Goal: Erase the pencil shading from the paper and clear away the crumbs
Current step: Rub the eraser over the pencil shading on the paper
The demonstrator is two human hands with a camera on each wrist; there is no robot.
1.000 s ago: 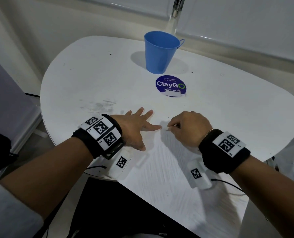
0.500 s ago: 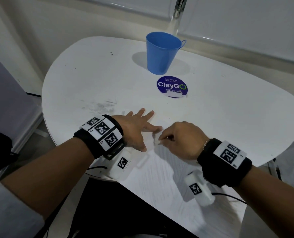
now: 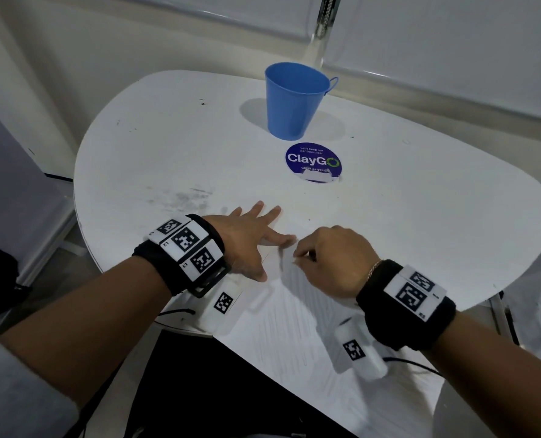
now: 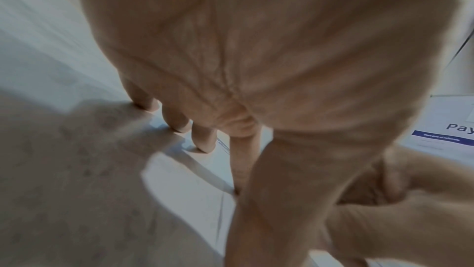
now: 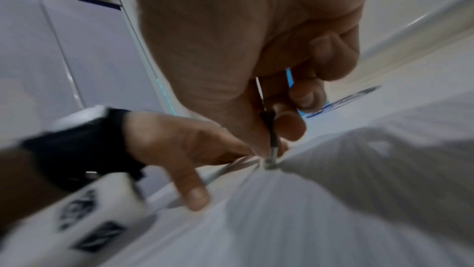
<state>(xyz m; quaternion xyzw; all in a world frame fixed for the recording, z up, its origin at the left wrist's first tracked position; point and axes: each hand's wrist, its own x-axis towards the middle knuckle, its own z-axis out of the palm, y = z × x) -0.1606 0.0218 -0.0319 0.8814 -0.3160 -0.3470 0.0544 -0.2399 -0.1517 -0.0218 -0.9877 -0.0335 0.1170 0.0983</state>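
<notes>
STEP: erasing, shading remains on paper [image 3: 294, 336] | L hand [image 3: 250, 245] flat, fingers spread, pins sheet | R hand [image 3: 329, 263] pinches pencil [image 5: 271, 139], eraser tip on paper | NEXT: rub w/ light pressure, then sweep crumbs.

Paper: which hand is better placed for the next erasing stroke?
Right. The right hand pinches a thin tool with its tip down on the paper. The left hand lies flat, fingers spread, pinning the sheet's top corner, so it should stay as the anchor.
</notes>
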